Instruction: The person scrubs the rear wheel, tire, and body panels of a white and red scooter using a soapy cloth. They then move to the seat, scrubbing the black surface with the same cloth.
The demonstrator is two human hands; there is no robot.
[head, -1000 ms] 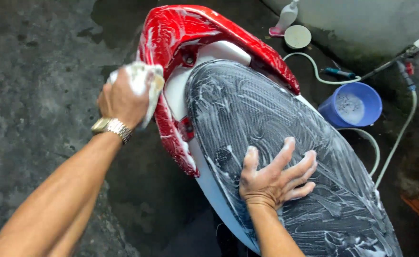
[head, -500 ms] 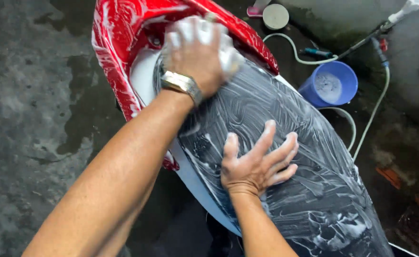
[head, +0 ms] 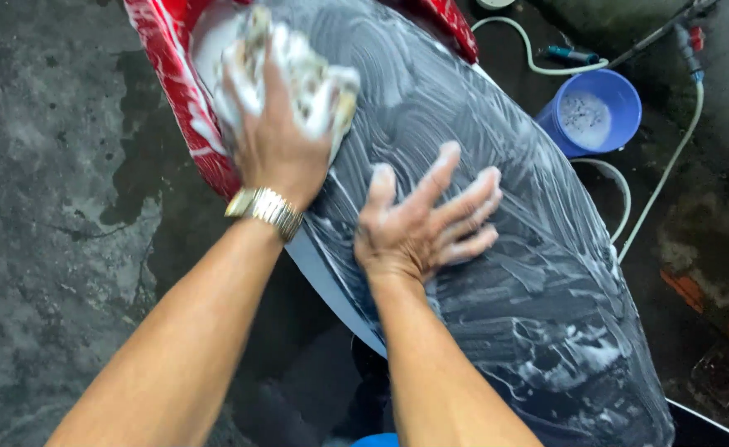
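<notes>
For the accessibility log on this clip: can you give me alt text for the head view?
The left hand presses a soapy sponge onto a lather-streaked black scooter seat, while the right hand lies flat on it, fingers spread. A blue bucket and hoses sit on wet concrete beyond.

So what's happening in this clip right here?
A person is soaping a scooter seat. The left hand presses a foamy sponge onto the seat's upper end, beside the red body panel. The right hand lies flat, fingers spread, on the lathered seat. A blue bucket and hose sit nearby on wet concrete.
</notes>
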